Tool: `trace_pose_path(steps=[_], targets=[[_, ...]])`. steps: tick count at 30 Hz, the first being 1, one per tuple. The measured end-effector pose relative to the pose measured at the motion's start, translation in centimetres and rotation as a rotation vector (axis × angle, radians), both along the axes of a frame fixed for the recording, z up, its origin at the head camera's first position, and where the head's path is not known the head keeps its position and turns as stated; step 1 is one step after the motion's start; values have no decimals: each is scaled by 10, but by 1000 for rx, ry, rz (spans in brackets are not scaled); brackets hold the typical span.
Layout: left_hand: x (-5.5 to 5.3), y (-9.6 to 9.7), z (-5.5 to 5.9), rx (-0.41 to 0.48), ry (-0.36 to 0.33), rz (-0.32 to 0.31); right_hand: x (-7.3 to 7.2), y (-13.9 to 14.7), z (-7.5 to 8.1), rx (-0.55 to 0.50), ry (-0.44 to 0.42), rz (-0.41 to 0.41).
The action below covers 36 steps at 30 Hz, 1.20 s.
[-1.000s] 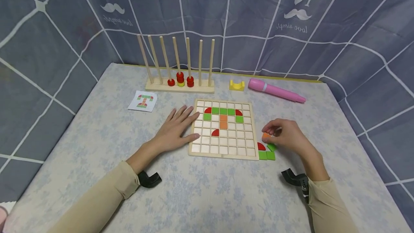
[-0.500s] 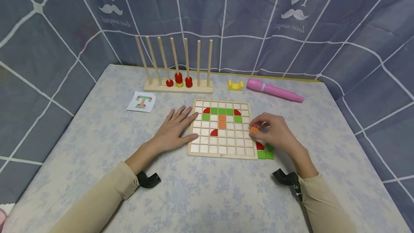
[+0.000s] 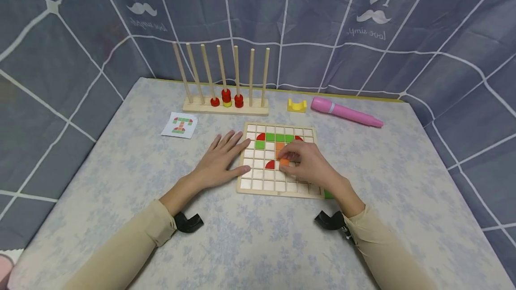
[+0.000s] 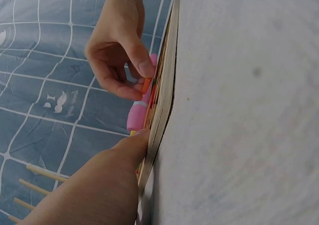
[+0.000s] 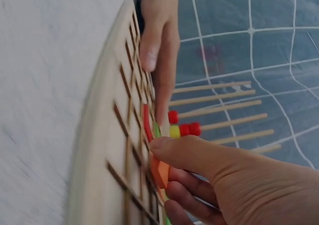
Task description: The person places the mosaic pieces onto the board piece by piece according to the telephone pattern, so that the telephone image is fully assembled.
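An orange square tile [image 3: 284, 163] is pinched between thumb and fingers of my right hand [image 3: 308, 163], close over the middle of the wooden grid board [image 3: 258, 185]. In the right wrist view the same orange tile [image 5: 160, 173] stands tilted at the grid's surface. Just left of it a red quarter-circle tile [image 3: 270, 164] lies in a cell. Green tiles [image 3: 280, 138], orange tiles [image 3: 280, 146] and red quarter-circles fill cells farther up; my right hand covers some of the board's right side. My left hand [image 3: 221, 160] rests with spread, straight fingers on the board's left edge.
A card with a coloured T-like pattern [image 3: 179, 125] lies at the left. Behind the board stand a pegged rack [image 3: 225, 108] with red and yellow beads, a yellow notched block [image 3: 296, 105] and a pink marker-shaped stick [image 3: 346, 112]. A green tile [image 3: 328, 194] shows beside the board's lower right corner.
My right hand has picked up the orange tile from the pile right of the board and carried it left over the grid. My left hand keeps its place.
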State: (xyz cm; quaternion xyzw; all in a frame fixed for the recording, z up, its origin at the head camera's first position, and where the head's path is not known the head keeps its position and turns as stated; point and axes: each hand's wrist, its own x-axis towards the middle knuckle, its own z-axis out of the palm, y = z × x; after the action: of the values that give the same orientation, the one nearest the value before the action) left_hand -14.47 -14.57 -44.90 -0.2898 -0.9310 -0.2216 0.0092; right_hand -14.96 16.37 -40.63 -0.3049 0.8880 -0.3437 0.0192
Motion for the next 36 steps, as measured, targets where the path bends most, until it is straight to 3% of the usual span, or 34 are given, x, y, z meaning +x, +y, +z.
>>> trace_pose_path(steps=[12, 21, 29, 36], targets=[[0, 0, 3, -1, 2, 9, -1, -4, -12, -85, 0, 37], [1, 1, 1, 10, 4, 3, 4, 2, -5, -101, -42, 41], [3, 1, 0, 14, 12, 7, 12, 42, -1, -98, -39, -25], [2, 1, 1, 18, 9, 4, 19, 80, 2, -93, -29, -133]])
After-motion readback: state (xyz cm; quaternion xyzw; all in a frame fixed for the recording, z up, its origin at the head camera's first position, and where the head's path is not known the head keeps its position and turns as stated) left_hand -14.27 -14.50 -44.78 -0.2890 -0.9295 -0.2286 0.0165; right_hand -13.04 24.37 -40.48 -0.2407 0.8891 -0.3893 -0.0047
